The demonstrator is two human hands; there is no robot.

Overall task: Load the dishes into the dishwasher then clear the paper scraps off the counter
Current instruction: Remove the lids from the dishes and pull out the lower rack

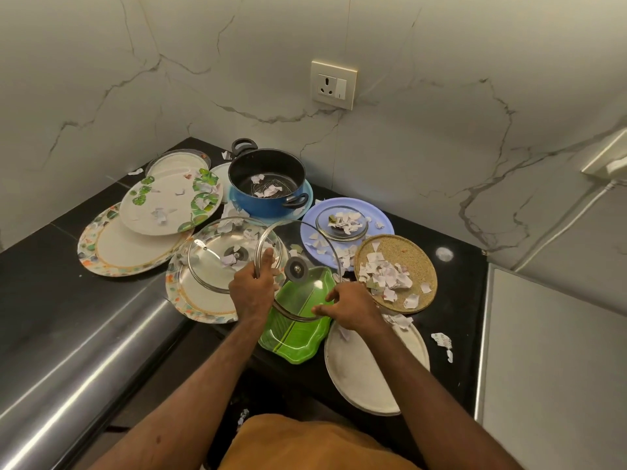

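My left hand (252, 293) grips the rim of a glass lid (298, 245) and holds it tilted above the green leaf-shaped dish (298, 337). At the lid's lower right rim, my right hand (349, 308) pinches its edge. A second glass lid (210, 262) lies on a floral plate (190, 300) to the left. Torn paper scraps (386, 276) cover a woven round tray (417, 262). More scraps lie in the blue pot (268, 205) and in a glass bowl (342, 222) on a lilac plate (380, 215).
Several patterned plates (135, 245) overlap at the left on the black counter (44, 266). A plain white plate (366, 378) overhangs the front edge. Loose scraps (442, 340) lie at the right. A steel rail (84, 361) runs along the lower left. Marble walls with a socket (334, 84) close the corner.
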